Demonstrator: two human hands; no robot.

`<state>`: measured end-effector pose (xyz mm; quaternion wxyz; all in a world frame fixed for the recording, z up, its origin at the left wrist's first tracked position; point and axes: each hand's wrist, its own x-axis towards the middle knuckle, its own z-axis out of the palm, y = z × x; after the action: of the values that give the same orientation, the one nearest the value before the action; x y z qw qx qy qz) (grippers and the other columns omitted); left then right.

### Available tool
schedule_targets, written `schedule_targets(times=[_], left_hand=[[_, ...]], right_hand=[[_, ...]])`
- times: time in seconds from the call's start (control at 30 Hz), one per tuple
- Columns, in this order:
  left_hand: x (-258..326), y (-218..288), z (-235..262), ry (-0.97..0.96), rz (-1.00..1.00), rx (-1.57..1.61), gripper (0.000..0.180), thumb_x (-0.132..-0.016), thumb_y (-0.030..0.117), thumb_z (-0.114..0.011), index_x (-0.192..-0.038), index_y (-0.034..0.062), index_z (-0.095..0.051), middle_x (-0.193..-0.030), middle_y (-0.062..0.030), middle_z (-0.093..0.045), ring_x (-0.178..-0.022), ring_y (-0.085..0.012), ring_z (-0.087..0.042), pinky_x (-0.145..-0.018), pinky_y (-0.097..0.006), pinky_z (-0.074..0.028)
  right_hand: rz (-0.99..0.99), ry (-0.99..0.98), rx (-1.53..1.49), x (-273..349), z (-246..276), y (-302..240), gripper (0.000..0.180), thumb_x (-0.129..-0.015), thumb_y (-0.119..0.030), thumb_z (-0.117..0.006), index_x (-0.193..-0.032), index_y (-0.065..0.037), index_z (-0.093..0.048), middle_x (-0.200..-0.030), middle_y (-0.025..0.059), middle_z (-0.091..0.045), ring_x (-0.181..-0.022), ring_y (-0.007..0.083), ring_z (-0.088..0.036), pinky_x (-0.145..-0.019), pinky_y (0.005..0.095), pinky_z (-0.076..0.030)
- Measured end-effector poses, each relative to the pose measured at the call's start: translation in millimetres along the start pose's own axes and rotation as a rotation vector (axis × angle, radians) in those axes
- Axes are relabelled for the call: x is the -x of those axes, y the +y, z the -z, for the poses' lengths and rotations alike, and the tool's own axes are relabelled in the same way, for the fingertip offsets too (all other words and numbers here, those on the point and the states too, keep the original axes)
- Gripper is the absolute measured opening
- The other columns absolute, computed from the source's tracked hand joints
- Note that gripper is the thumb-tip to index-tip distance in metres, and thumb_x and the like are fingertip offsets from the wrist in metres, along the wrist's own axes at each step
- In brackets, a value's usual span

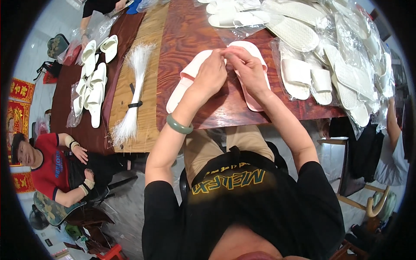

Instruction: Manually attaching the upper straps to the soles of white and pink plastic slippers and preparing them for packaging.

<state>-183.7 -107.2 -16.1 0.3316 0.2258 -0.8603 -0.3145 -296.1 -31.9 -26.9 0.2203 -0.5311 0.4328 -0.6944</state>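
Note:
Two pale pink slippers lie sole-up on the dark wooden table (pixel 190 30), toes meeting at the top. My left hand (pixel 211 74) rests on the left pink slipper (pixel 184 84) and pinches at its toe end. My right hand (pixel 249 69) covers the right pink slipper (pixel 253 97) and pinches at the same spot where the two toes touch. A green bangle (pixel 178 125) circles my left wrist. What the fingertips hold between them is too small to tell.
A bundle of thin white plastic ties (pixel 132 91) lies to the left. White slippers (pixel 93 82) sit farther left; a heap of bagged white slippers (pixel 338 65) fills the right. A seated person in red (pixel 52 167) is at lower left, another person's arm (pixel 392 125) at right.

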Motion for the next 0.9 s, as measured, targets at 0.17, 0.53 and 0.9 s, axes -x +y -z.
schedule_targets(times=[0.17,0.53,0.9], left_hand=[[-5,-4,30,-0.201,0.274,0.114,0.031,-0.084,0.018,-0.049,-0.108,-0.0015,-0.051,-0.085,-0.0114,-0.058,-0.08,-0.016,-0.054,-0.071,-0.028,-0.042],[-71,-41,10,-0.47,0.373,0.086,0.026,-0.091,0.018,-0.044,-0.095,0.0001,-0.062,-0.08,-0.0036,-0.062,-0.068,-0.0105,-0.057,-0.059,-0.024,-0.043],[-91,-62,-12,-0.646,0.345,0.166,0.019,-0.088,0.015,-0.051,-0.076,0.0032,-0.061,-0.058,0.0051,-0.046,-0.051,-0.0045,-0.042,-0.047,-0.02,-0.035]], right_hand=[[-0.444,0.158,-0.303,21,27,-41,0.026,-0.094,-0.017,-0.049,-0.106,0.003,-0.058,-0.076,0.0023,-0.058,-0.063,0.0048,-0.051,-0.055,0.0174,-0.04],[-0.637,0.061,0.377,59,59,-31,0.026,-0.09,-0.02,-0.047,-0.086,0.001,-0.062,-0.06,0.0057,-0.056,-0.051,0.0124,-0.053,-0.049,0.0257,-0.042],[-0.305,-0.175,1.188,18,55,-3,0.027,-0.08,-0.019,-0.05,-0.066,0.0,-0.063,-0.069,0.0205,-0.061,-0.068,0.0372,-0.061,-0.064,0.0456,-0.048]])
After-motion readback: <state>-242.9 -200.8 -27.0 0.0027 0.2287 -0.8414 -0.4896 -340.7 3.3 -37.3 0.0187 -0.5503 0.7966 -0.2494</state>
